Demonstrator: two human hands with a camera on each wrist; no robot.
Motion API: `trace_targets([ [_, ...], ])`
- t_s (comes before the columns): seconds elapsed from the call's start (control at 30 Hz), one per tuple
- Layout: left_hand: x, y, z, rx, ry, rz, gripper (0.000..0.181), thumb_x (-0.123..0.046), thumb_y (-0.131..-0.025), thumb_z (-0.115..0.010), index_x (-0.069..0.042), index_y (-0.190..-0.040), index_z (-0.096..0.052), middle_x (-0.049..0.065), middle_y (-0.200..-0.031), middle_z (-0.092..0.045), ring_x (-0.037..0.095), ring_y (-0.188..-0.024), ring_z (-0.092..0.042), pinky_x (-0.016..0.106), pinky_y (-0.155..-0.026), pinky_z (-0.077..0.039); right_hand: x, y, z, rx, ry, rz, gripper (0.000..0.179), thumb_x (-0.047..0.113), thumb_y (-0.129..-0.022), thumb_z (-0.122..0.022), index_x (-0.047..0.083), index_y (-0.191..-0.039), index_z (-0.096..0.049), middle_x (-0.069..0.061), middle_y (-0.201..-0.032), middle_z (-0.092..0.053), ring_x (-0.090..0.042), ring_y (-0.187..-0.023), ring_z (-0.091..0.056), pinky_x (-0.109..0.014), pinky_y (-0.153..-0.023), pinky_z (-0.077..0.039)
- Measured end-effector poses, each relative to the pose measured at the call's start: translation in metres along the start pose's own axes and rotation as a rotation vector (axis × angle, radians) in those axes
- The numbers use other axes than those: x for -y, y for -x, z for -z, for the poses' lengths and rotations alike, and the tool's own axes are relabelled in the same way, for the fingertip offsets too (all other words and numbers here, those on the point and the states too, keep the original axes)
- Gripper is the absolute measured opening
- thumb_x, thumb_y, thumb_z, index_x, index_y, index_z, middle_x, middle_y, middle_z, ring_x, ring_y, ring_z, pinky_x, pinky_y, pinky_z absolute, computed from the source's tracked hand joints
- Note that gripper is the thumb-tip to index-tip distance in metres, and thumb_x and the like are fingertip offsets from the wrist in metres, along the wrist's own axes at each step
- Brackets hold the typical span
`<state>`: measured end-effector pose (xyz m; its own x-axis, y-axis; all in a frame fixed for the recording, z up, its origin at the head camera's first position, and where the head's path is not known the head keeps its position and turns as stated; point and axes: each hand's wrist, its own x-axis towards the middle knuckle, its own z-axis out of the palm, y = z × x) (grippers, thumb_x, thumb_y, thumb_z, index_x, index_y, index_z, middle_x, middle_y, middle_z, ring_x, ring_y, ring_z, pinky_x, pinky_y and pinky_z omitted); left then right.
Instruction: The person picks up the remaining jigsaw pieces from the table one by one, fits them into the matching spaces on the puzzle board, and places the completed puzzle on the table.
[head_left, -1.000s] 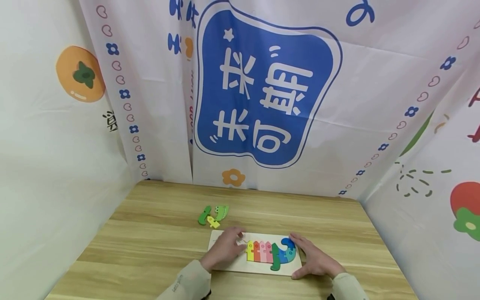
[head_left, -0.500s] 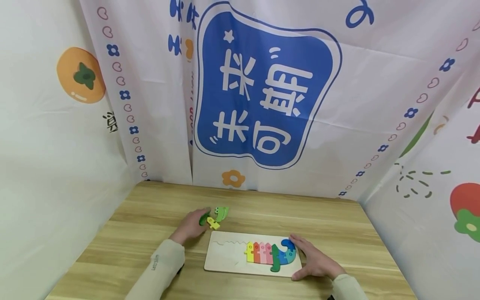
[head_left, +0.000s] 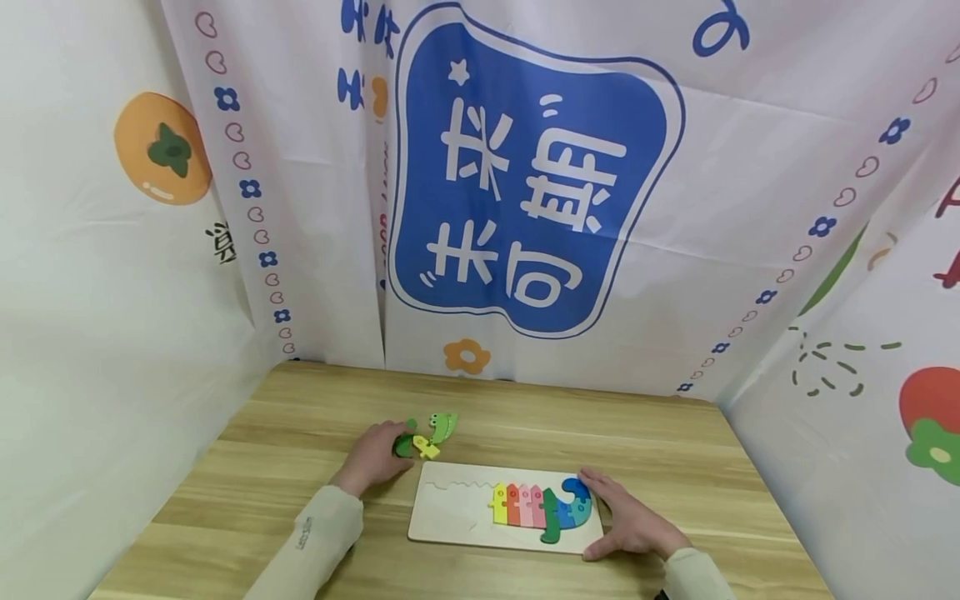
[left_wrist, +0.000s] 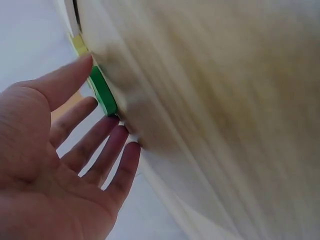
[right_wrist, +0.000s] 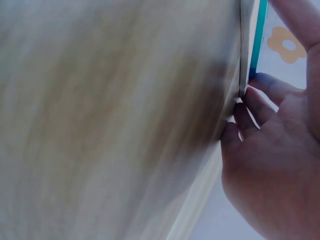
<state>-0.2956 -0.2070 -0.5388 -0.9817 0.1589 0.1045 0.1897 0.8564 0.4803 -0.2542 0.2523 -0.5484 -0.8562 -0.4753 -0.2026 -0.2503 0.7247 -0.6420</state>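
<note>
A pale wooden puzzle board point(head_left: 450, 517) lies on the table, its right part filled with colourful crocodile pieces point(head_left: 525, 506). My right hand point(head_left: 630, 521) holds the board's right end, thumb at the near corner and fingers at the far one. Left of the board, my left hand point(head_left: 375, 454) has its thumb and fingers around a loose green puzzle piece point(head_left: 402, 447). In the left wrist view, the thumb is at one end of this green piece point(left_wrist: 102, 92) and fingertips at the other. Close beside it lies a yellow piece point(head_left: 426, 447).
A light green crocodile-head piece point(head_left: 442, 427) lies behind the yellow one. The wooden table point(head_left: 585, 417) is bounded by white printed cloth point(head_left: 330, 275) at the back and both sides.
My left hand has left the board and moved left to the green piece, which has shifted slightly toward me within the fingers. The right hand has stayed at the board's end.
</note>
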Motion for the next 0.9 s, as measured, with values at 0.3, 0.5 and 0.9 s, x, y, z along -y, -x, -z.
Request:
trace_targets([
  [0.3, -0.002, 0.004, -0.003, -0.033, -0.103, -0.042, 0.046, -0.019, -0.087, -0.083, -0.009, -0.129, -0.068, 0.015, -0.112, -0.069, 0.033, -0.103, -0.066, 0.054, -0.092, -0.057, 0.003, 0.001, 0.001, -0.002, 0.001, -0.008, 0.123, 0.041, -0.066, -0.098, 0.006, -0.162, -0.03, -0.02, -0.17, -0.024, -0.053, -0.153, -0.02, -0.075, -0.118, -0.023],
  [0.5, -0.003, 0.008, 0.003, -0.017, 0.042, -0.013, 0.036, -0.021, -0.104, -0.063, -0.007, -0.138, -0.065, 0.014, -0.108, -0.063, 0.022, -0.089, -0.06, 0.042, -0.076, -0.056, 0.003, 0.001, 0.0, 0.001, 0.001, -0.014, 0.123, 0.041, -0.066, -0.098, 0.006, -0.163, -0.03, -0.02, -0.17, -0.023, -0.053, -0.153, -0.02, -0.075, -0.118, -0.023],
  [0.9, 0.006, 0.013, 0.022, 0.052, 0.898, 0.148, 0.052, -0.039, -0.114, -0.036, 0.002, -0.143, -0.051, 0.026, -0.145, -0.05, 0.039, -0.123, -0.058, 0.053, -0.11, -0.049, 0.004, 0.002, 0.002, 0.005, 0.008, 0.014, 0.122, 0.037, -0.067, -0.098, 0.003, -0.162, -0.029, -0.021, -0.17, -0.023, -0.054, -0.153, -0.019, -0.076, -0.117, -0.024],
])
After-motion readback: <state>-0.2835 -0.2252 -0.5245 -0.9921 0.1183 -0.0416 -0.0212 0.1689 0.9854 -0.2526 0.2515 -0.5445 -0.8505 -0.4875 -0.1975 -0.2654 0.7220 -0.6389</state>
